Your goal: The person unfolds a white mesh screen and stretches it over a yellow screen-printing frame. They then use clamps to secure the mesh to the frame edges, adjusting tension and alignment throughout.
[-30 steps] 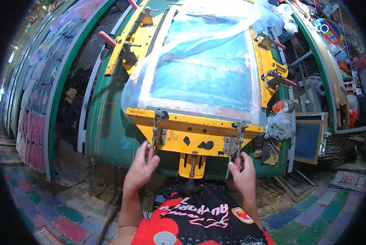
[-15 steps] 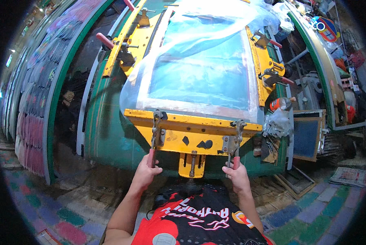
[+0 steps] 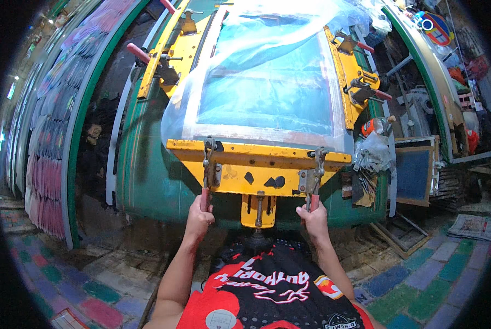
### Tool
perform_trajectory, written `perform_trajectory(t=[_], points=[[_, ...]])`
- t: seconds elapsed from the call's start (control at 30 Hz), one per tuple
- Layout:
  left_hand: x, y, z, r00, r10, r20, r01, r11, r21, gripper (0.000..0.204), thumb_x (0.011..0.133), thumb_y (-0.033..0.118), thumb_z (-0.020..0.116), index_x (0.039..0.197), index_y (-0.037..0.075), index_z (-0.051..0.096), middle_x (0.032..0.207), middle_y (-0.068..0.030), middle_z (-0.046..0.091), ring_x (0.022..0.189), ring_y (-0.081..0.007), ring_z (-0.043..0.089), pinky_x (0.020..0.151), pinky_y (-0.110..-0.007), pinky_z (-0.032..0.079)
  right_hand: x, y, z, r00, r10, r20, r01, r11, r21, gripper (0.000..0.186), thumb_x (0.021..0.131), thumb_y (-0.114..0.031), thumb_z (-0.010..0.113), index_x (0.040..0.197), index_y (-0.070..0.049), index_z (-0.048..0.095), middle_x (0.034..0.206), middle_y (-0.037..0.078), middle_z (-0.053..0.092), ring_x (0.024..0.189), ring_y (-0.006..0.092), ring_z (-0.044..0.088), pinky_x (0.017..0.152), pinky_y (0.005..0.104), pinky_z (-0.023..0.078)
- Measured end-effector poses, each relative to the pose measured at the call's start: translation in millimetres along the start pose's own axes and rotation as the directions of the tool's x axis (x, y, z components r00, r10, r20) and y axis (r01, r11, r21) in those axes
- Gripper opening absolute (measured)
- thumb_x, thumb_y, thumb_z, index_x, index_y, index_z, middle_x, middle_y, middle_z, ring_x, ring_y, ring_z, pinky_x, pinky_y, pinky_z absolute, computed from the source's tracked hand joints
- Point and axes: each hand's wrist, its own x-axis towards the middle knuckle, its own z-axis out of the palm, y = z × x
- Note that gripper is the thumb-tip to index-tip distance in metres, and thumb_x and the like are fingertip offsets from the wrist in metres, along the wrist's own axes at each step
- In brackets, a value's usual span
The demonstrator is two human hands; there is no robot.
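My left hand [image 3: 200, 220] is closed around the red handle of the left toggle clamp [image 3: 205, 198]. The right toggle clamp's red handle [image 3: 314, 202] is in the grip of my right hand [image 3: 315, 220]. Both clamps sit on a yellow metal bar [image 3: 256, 169] with chipped paint, at the near edge of a green table. Beyond this bar lies a rectangular frame [image 3: 240, 133] with pale edges. Translucent white mesh [image 3: 267, 71] covers the frame, bunched and folded toward the far right. Whether the bar's jaw grips the mesh edge, I cannot tell.
Yellow side bars with clamps flank the frame at the left [image 3: 186, 66] and right [image 3: 350, 82]. A bottle with orange liquid [image 3: 372, 127] and a clear plastic bag [image 3: 372, 154] lie at the right. Colourful hanging sheets [image 3: 53, 137] fill the left; a blue-panelled frame [image 3: 412, 172] leans at the right.
Both hands stay on the clamp handles and sit slightly higher in the picture. My right fingers have shifted around their handle. The whole view has moved a little; the mesh looks the same.
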Motion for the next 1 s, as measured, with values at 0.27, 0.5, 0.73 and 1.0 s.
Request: perform_trajectory(t=[0.27,0.5,0.73,1.0], points=[[-34.3,27.5,34.7,0.531,0.847,-0.032,-0.51,0.349,0.786,0.047,0.076,-0.003,0.067,0.121,-0.002,0.053,0.116,-0.0216,0.056,0.111,-0.0383,0.056,0.1,-0.044,0.043,-28.6,-58.0,9.2,0.475,-0.869,-0.137,0.636,0.447,-0.63,0.039,0.084,-0.009,0.071,0.118,0.003,0.056,0.107,0.022,0.06,0.101,0.0382,0.06,0.089,0.0446,0.048],[12.7,16.3,98.3,0.648,0.718,0.253,-0.625,0.312,0.716,0.029,0.081,-0.004,0.063,0.11,-0.001,0.059,0.106,-0.0206,0.057,0.1,-0.0403,0.058,0.09,-0.045,0.048,22.4,-77.1,65.0,0.842,-0.482,0.242,0.456,0.398,-0.796,0.035,0.083,-0.017,0.075,0.11,-0.001,0.061,0.103,0.022,0.058,0.097,0.0395,0.063,0.084,0.0468,0.053],[69.4,2.2,110.6,0.726,0.674,0.136,-0.486,0.363,0.795,0.029,0.079,0.001,0.069,0.107,-0.002,0.06,0.1,-0.0197,0.055,0.097,-0.0386,0.058,0.088,-0.046,0.048,37.3,-66.6,85.2,0.838,-0.468,0.282,0.481,0.389,-0.786,0.036,0.08,-0.019,0.077,0.108,-0.002,0.061,0.113,0.02,0.053,0.105,0.0375,0.061,0.083,0.0465,0.056],[76.7,6.7,116.3,0.867,0.487,0.107,-0.402,0.555,0.728,0.019,0.081,-0.001,0.065,0.099,0.0,0.059,0.101,-0.0224,0.061,0.099,-0.04,0.059,0.085,-0.048,0.048,47.3,-55.8,87.7,0.809,-0.488,0.326,0.534,0.38,-0.756,0.018,0.086,-0.003,0.059,0.103,0.0,0.06,0.108,0.022,0.053,0.092,0.0403,0.064,0.079,0.0482,0.057]])
